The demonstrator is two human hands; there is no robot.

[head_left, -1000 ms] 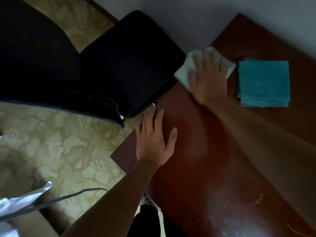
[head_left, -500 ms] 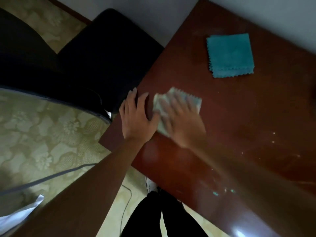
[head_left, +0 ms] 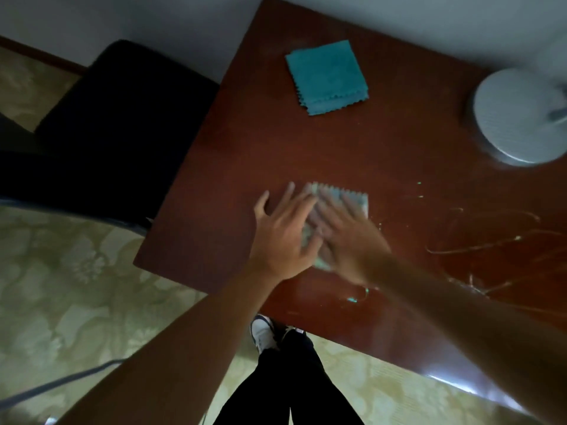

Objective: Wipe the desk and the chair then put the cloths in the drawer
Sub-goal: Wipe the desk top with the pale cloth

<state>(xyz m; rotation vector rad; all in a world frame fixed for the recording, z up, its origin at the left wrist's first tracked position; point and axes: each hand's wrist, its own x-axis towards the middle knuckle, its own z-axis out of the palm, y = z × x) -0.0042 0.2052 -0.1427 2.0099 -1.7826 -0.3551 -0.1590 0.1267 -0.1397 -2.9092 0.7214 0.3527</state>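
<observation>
A pale cloth (head_left: 352, 196) with a zigzag edge lies flat on the dark red-brown desk (head_left: 245, 167). My right hand (head_left: 346, 240) presses on it with straight fingers, blurred by motion. My left hand (head_left: 283, 231) lies flat on the desk beside it, fingers spread, its edge touching the cloth. A folded teal cloth (head_left: 326, 76) sits farther back on the desk, apart from both hands. The black chair (head_left: 122, 127) stands to the left of the desk, against its edge.
A round white base of a fan or lamp (head_left: 518, 118) stands on the desk at the right. Pale smears and scratches (head_left: 491, 240) mark the desk right of the hands. My legs and a shoe (head_left: 264, 332) show below the desk's front edge. A cable (head_left: 61, 381) crosses the patterned floor.
My right hand has slid the pale cloth from the desk's far left corner toward the middle front. My left hand has moved right along with it. The view has shifted right.
</observation>
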